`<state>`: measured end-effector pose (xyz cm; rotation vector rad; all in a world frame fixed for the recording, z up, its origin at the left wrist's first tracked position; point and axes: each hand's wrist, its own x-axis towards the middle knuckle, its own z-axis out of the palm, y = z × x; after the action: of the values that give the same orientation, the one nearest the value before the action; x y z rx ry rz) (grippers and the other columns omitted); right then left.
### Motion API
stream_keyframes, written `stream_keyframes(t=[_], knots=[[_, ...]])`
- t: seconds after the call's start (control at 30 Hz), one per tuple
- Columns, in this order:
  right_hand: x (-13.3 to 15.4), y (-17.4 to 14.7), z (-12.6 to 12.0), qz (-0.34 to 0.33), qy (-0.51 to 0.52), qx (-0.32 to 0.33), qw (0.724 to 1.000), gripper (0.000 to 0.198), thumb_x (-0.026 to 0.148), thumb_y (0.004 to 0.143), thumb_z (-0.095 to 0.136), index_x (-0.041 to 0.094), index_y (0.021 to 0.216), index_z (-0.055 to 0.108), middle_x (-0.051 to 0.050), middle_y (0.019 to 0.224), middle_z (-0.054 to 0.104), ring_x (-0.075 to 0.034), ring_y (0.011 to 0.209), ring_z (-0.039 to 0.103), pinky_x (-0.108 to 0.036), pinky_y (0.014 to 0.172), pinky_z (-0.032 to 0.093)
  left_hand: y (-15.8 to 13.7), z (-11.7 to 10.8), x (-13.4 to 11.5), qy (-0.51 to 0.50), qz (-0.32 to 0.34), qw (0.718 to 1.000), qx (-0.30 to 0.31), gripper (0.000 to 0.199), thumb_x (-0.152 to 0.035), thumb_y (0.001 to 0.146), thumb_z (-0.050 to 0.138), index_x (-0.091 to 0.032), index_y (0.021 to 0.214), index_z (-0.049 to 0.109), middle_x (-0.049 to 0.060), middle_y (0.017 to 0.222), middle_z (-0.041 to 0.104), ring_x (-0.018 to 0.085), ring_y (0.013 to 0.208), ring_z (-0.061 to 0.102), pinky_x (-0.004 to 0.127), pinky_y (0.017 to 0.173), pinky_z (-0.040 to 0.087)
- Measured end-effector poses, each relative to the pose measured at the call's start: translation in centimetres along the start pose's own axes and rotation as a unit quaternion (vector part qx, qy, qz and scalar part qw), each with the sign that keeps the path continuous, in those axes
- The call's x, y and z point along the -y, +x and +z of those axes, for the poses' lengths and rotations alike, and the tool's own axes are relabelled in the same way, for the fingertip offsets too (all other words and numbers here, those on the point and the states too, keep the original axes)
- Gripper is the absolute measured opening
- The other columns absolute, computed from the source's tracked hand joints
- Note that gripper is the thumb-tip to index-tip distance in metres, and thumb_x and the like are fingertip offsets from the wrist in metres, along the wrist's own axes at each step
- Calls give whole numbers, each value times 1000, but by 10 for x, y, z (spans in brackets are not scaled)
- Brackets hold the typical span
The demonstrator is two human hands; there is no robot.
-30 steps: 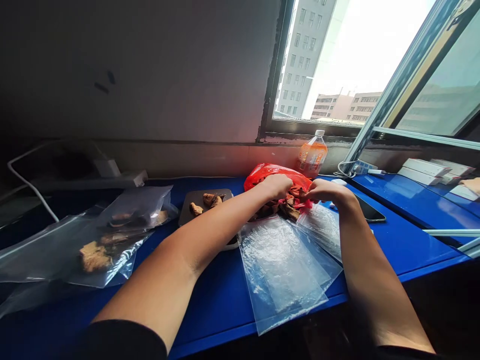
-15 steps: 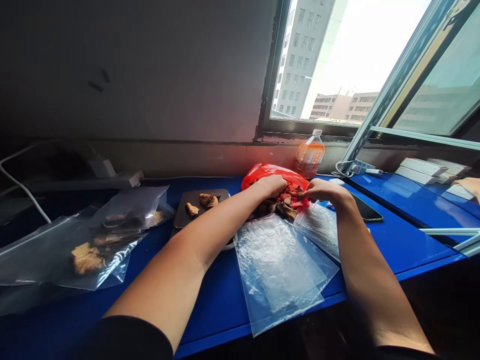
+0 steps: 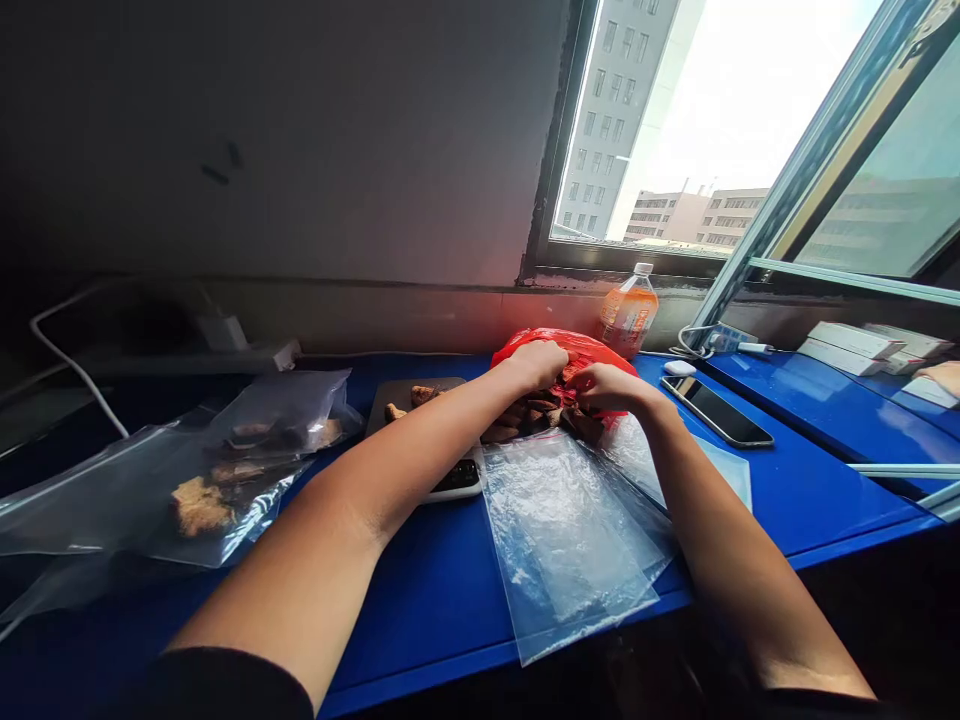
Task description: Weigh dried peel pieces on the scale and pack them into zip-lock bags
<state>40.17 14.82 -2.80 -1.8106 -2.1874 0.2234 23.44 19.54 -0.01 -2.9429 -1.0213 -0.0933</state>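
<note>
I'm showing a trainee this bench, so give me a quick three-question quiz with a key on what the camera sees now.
1. What colour is the bag at which the left hand and right hand work?

2. Where does the phone lie?
A) Left of the left hand
B) Right of the right hand
C) On the scale

3. True or false: nothing lies on the scale.

Key:
1. Red.
2. B.
3. False; brown pieces lie on it, partly hidden by the left forearm.
</note>
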Motion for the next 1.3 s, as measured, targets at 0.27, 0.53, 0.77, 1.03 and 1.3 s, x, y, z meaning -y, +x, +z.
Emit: stream_keyframes(t=[0.27, 0.53, 0.77, 1.03, 1.3], knots=[[-13, -1, -6, 44, 51, 71, 995, 13, 21, 69, 63, 18, 57, 61, 0, 57, 56, -13, 54, 48, -27, 51, 36, -12, -6, 4, -40, 12, 998, -48, 18, -25, 92, 63, -16, 107, 69, 9, 112, 69, 24, 103, 65, 40, 91, 52], [12, -12, -11, -10, 402, -78, 912, 42, 55, 68, 75, 15, 77, 65, -3, 69, 63, -10, 56, 48, -24, 51, 34, -28, -18, 2, -158, 14, 981, -114, 20, -16, 81, 57, -17, 83, 77, 3, 76, 73, 18, 75, 66, 25, 70, 48], [86, -6, 12, -105, 467, -178, 860, 37, 50, 70, 75, 17, 79, 64, -2, 74, 65, -12, 65, 56, -26, 60, 44, -89, -29, 19, -244, -52, 948, -196, 19, -19, 81, 58, -13, 78, 76, 2, 65, 69, 16, 64, 63, 26, 59, 44], [149, -26, 33, -162, 489, -97, 852, 34, 45, 75, 74, 20, 94, 60, 2, 71, 65, -11, 61, 57, -26, 57, 45, -181, -33, 29, -311, -108, 903, -276, 18, -18, 81, 61, -16, 94, 73, 3, 75, 75, 16, 64, 67, 25, 60, 52], [175, -50, 42, -207, 545, -6, 812, 33, 46, 79, 75, 20, 94, 60, -2, 81, 69, -14, 72, 64, -27, 63, 49, -235, -15, 27, -296, -54, 887, -350, 14, -22, 90, 58, -19, 91, 71, 3, 91, 78, 17, 82, 73, 25, 74, 56]])
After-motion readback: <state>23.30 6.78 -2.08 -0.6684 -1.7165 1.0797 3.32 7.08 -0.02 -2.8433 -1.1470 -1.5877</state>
